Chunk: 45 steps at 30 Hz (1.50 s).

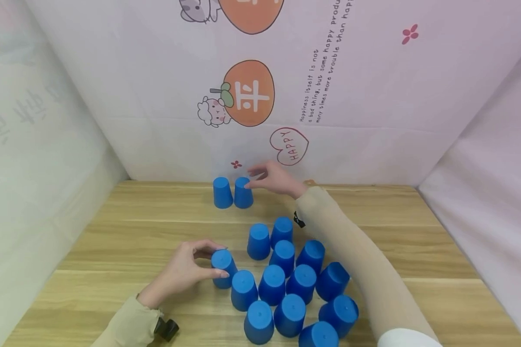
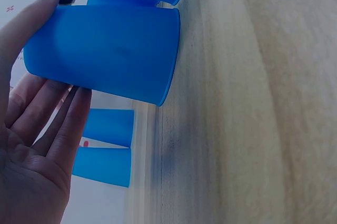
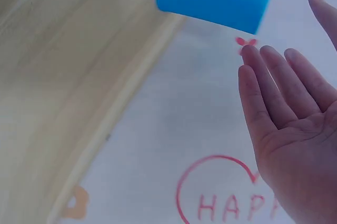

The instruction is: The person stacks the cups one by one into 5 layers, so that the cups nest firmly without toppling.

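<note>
"So, which step is this?"

"Setting out a row at the back, I'd judge. Two upturned, tapered blue cups point(image 1: 223, 193) stand side by side near the rear edge of the pale wood-grain table point(image 1: 121, 231). The right hand point(image 1: 274, 179) is beside the right one, its fingers straight and thumb spread wide; whether a fingertip brushes it, I can't tell."

"And the left hand point(image 1: 183, 269)?"

"It holds an upside-down, plastic-looking blue cup point(image 1: 223, 261) between thumb and fingers, at the left edge of a cluster of matching blue cups point(image 1: 272, 282). I can't tell if its rim is off the wood."

"What does the next move call for?"

"Probably bringing that held cup back beside the pair, upright on its rim, without knocking either one."
</note>
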{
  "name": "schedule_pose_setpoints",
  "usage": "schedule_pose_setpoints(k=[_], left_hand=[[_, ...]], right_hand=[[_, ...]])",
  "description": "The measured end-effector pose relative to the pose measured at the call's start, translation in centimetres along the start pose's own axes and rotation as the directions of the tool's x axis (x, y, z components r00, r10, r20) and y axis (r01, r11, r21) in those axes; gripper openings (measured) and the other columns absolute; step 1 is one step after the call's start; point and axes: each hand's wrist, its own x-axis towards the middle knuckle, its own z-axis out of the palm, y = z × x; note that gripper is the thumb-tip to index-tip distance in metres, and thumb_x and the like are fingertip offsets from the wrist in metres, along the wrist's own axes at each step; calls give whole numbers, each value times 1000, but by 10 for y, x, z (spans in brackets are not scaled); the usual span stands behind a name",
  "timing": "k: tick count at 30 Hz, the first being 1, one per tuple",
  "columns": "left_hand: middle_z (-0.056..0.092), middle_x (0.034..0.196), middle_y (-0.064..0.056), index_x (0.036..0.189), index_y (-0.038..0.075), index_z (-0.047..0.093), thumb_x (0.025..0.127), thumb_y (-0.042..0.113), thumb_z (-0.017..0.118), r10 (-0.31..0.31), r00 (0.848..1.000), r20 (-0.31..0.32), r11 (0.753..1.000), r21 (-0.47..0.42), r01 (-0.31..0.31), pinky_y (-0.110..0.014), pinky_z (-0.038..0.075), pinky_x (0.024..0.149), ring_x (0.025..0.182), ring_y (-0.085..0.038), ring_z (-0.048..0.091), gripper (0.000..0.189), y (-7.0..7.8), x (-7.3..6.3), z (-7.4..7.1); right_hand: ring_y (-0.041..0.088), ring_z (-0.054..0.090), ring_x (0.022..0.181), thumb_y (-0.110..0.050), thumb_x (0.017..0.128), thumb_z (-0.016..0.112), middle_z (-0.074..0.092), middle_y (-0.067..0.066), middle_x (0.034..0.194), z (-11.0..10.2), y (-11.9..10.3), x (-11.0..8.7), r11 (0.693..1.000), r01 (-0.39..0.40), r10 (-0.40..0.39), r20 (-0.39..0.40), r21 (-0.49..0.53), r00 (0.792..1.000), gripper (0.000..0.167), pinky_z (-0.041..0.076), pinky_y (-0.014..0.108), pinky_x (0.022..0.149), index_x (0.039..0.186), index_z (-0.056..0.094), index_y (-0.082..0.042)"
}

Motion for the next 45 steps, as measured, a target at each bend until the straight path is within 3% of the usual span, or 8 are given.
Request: schedule_pose_setpoints(k=[9,19,24,33,37,45], left_hand=[[72,107,8,115,19,73,79,36,90,-7,1000,0,1000,-3,7,-31,54,92,101,-18,68,43,2,0,-1],[72,107,8,115,19,72,79,35,90,-2,1000,0,1000,-8,2,-40,55,93,100,-18,68,43,2,-1,-1],[72,107,7,115,18,72,79,34,90,6,1000,-1,1000,-15,-6,-46,54,94,100,-19,68,43,1,-1,-1],[72,107,7,115,19,72,79,35,90,0,1000,2,1000,-13,0,-46,54,95,101,-19,67,43,1,-1,0],[72,107,7,116,19,72,79,35,90,-11,1000,0,1000,-13,11,-44,54,94,101,-18,67,43,2,-1,0],[72,107,7,115,19,72,79,35,90,-26,1000,-1,1000,-7,26,-43,54,94,102,-18,67,44,3,-1,0]], right_hand=[[23,65,115,-37,90,80,65,7,133,-33,-11,-32,996,90,-90,-11,-19,996,54,56,40,92,136,65,-12],[26,63,119,-37,88,82,65,3,133,-52,-1,-73,994,102,-101,18,-30,995,55,54,46,96,134,66,-12],[26,64,119,-39,87,83,67,2,131,-49,7,-94,991,119,-117,37,-64,992,55,52,49,98,132,68,-12],[27,61,122,-41,86,83,66,3,133,-24,27,-126,999,30,-28,104,-13,994,57,50,50,101,135,66,-17],[27,64,118,-40,86,83,67,5,131,-12,34,-132,999,54,-53,123,-5,991,57,53,49,96,134,67,-15],[20,68,104,-36,87,83,72,-6,114,-5,37,-136,997,71,-75,122,39,990,48,58,37,85,129,71,-14]])
